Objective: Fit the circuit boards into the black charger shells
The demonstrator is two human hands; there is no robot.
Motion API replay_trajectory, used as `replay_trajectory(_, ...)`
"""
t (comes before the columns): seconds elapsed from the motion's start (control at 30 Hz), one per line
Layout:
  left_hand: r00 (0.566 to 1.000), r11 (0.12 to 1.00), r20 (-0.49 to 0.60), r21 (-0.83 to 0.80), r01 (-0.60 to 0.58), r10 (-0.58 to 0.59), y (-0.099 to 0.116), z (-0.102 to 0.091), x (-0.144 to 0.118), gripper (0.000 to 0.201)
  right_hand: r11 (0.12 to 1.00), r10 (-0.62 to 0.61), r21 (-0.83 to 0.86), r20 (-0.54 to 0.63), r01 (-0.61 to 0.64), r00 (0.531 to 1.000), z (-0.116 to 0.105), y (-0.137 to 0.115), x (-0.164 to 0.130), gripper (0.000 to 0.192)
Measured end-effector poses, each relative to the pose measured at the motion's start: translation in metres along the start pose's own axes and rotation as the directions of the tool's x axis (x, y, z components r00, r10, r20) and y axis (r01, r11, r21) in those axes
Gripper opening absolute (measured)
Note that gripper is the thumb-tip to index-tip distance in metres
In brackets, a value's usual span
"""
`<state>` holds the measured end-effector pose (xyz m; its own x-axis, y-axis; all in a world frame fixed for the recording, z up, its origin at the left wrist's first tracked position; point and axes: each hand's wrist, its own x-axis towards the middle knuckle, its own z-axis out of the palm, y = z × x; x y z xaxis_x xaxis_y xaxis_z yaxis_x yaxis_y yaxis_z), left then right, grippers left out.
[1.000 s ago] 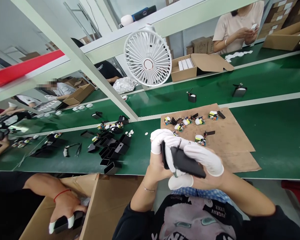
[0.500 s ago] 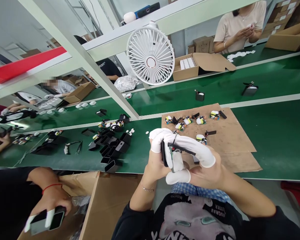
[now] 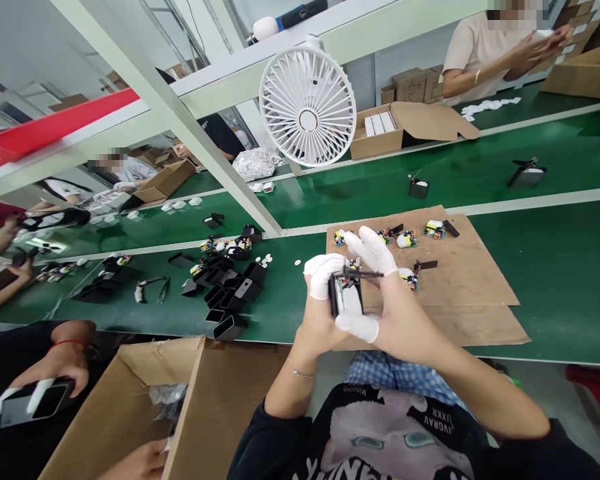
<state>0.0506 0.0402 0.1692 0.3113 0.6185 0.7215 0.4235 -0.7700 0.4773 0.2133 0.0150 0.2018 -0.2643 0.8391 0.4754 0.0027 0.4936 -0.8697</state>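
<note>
My left hand (image 3: pixel 321 300), in white finger cots, is closed around a small black case (image 3: pixel 334 297). A circuit board with a white block (image 3: pixel 349 300) sits inside the case's open end, facing me. A thin black strip (image 3: pixel 365 274) sticks out to the right from the top of the case. My right hand (image 3: pixel 393 293), its fingertips covered in white, has its thumb against the lower edge of the case. Its other fingers are stretched up and apart from the case. Beyond my hands, several circuit boards (image 3: pixel 406 238) with yellow and white parts lie on a cardboard sheet (image 3: pixel 470 267).
Left of my hands are piled black cases (image 3: pixel 230 293) and small white discs (image 3: pixel 265 260). A white fan (image 3: pixel 307 120) hangs ahead beside a slanted post (image 3: pixel 220 160). At lower left stands a cardboard box (image 3: pixel 200 400), where a co-worker's hand (image 3: pixel 50 373) holds a black case.
My right fingers have lifted and straightened away from the case, while the thumb stays at it. The board appears deeper in the case. The co-worker's hand at left has moved left.
</note>
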Motion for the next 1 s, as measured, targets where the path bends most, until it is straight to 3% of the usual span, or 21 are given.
replay_trajectory(0.07,0.995,0.995,-0.053,0.069,-0.075,0.079,0.004,-0.001,0.003,0.067,0.941,0.196,0.265,0.086,-0.212,0.977,0.006,0.005,0.001,0.100)
replay_trajectory(0.17,0.992,0.983,-0.036,0.144,-0.112,0.118,0.005,-0.001,0.001,0.060,0.793,0.313,0.489,0.185,-0.363,0.932,0.013,0.012,0.003,0.100)
replay_trajectory(0.4,0.995,0.991,0.003,0.095,0.095,-0.096,-0.008,0.003,-0.021,0.060,0.790,0.412,0.436,0.143,-0.430,0.900,0.026,0.031,0.004,0.098)
replay_trajectory(0.5,0.986,0.986,0.023,0.023,0.162,-0.163,-0.009,0.002,-0.031,0.069,0.812,0.394,0.373,0.218,-0.449,0.893,0.026,0.048,-0.008,0.092)
replay_trajectory(0.57,0.958,0.950,0.004,-0.124,0.286,-0.288,-0.008,0.001,-0.038,0.085,0.808,0.346,0.395,0.281,-0.437,0.895,0.025,0.064,-0.017,0.081)
replay_trajectory(0.67,0.874,0.789,-0.030,-0.446,0.423,-0.485,-0.003,-0.003,-0.044,0.097,0.759,0.279,0.486,0.359,-0.433,0.891,0.024,0.082,-0.027,0.077)
replay_trajectory(0.77,0.768,0.549,-0.113,-0.764,0.339,-0.630,0.008,-0.010,-0.038,0.095,0.762,0.270,0.486,0.364,-0.429,0.891,0.027,0.077,-0.034,0.071)
replay_trajectory(0.83,0.626,0.277,-0.085,-0.936,0.216,-0.776,0.017,-0.018,-0.026,0.083,0.781,0.300,0.452,0.332,-0.430,0.894,0.029,0.065,-0.037,0.059)
replay_trajectory(0.9,0.474,0.023,0.030,-0.994,0.105,-0.880,0.023,-0.026,-0.013,0.066,0.799,0.324,0.421,0.298,-0.429,0.898,0.031,0.052,-0.039,0.050)
replay_trajectory(1.0,0.316,-0.206,0.177,-0.977,-0.061,-0.932,0.030,-0.035,0.001,0.059,0.820,0.324,0.394,0.280,-0.416,0.904,0.034,0.042,-0.039,0.045)
